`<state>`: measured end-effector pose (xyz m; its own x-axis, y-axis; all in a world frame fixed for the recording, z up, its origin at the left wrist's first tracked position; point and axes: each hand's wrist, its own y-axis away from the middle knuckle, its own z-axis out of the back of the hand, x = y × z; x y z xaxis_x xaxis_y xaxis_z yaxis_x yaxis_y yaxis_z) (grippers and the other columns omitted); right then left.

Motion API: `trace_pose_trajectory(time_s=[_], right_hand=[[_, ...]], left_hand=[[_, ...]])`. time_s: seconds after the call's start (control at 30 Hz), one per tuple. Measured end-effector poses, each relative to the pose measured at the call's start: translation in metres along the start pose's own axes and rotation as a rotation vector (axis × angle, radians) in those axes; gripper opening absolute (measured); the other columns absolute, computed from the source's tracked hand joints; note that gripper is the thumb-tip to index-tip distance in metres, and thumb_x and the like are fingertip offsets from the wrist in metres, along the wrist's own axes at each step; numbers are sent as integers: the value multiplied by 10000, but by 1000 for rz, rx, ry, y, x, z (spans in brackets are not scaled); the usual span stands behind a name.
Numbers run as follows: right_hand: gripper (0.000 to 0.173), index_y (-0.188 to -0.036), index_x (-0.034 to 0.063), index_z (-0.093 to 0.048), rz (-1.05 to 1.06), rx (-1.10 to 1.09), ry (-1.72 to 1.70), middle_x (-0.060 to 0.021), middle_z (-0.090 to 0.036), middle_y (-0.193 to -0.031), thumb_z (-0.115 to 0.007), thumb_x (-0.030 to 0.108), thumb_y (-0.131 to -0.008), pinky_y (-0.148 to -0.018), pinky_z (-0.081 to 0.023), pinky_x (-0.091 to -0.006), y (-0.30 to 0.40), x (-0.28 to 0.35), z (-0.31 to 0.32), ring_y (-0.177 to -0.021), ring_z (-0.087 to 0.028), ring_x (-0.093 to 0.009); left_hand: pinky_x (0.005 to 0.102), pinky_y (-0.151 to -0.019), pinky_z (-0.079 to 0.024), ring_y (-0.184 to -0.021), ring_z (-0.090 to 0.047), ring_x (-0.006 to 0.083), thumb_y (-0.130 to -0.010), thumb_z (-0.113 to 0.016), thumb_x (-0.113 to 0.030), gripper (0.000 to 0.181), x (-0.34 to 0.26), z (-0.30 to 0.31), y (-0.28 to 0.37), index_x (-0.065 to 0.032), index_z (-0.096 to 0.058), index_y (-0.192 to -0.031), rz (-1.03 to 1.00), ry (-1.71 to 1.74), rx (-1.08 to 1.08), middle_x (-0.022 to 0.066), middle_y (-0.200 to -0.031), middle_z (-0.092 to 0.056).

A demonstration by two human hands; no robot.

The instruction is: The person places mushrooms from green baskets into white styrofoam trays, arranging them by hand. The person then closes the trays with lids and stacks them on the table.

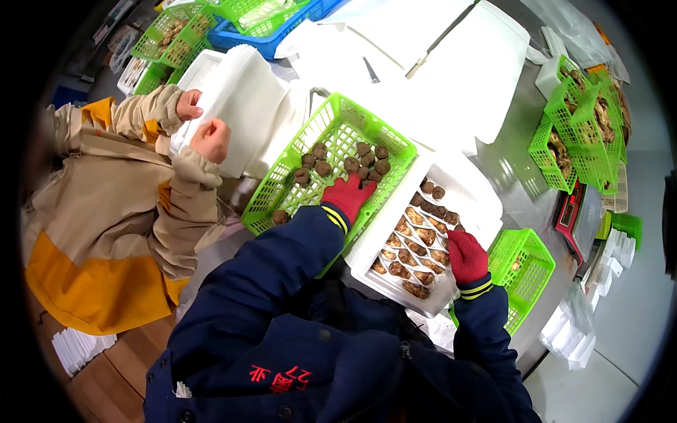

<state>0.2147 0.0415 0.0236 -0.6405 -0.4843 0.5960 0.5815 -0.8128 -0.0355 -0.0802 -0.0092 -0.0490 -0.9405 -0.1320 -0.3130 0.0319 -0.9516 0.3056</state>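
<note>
My left hand (349,196), in a red knitted glove, reaches into a bright green plastic basket (264,198). Its fingers are apart at a cluster of round, dark-brown truffle-like lumps (382,167); the fingertips partly cover some. To the right stands a white foam box (365,269) lined with white paper. Slanting rows of yellow-brown mushrooms (425,236) lie in it between white dividers, with dark lumps (433,210) in the far rows. At the box's right side my right hand (468,256), also red-gloved, pinches a small brown lump (459,228) by the end of a row.
At left, a co-worker's hands (211,140) are by white paper sheets (243,100). A dark pointed tool (371,70) lies on white sheeting (455,90). Green baskets stand right (587,143), near right (529,280) and far left (172,39). A red scale (571,211) sits right.
</note>
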Motion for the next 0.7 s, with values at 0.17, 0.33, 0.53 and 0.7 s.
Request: trace_pose_trajectory(time_s=[0.17, 0.33, 0.53, 0.7], right_hand=[[170, -969, 36, -624, 3, -96, -27, -156, -630, -898, -566, 31, -810, -723, -497, -341, 28, -6, -3, -832, -619, -311], [283, -1046, 66, -612, 49, -51, 16, -125, -633, -970, -550, 74, -770, -765, -497, -367, 60, -5, -26, -899, -608, -295], [296, -1020, 79, -603, 42, -103, -77, -103, -627, -926, -601, 66, -724, -680, -491, -382, 63, 12, -30, -831, -600, -296], [283, -1015, 80, -602, 42, -92, -64, -103, -623, -909, -588, 72, -732, -675, -487, -386, 63, 7, -38, -833, -597, -297]], left_hand=[[452, -855, -440, -1041, -474, 421, -803, -475, -147, 370, 5, -12, -10, -208, -549, -1161, -28, 48, -57, 194, -1197, -457], [467, -681, -454, -786, -528, 405, -673, -599, -77, 223, 55, -17, 5, -146, -638, -882, -35, 137, -236, 196, -872, -507], [370, -669, -460, -793, -552, 304, -626, -637, 52, 420, -50, 55, -14, -96, -639, -1018, -481, 464, -561, 146, -883, -543], [407, -820, -439, -957, -505, 345, -754, -497, -18, 393, -133, 34, -68, -168, -589, -1105, -762, 123, -246, 135, -1122, -505]])
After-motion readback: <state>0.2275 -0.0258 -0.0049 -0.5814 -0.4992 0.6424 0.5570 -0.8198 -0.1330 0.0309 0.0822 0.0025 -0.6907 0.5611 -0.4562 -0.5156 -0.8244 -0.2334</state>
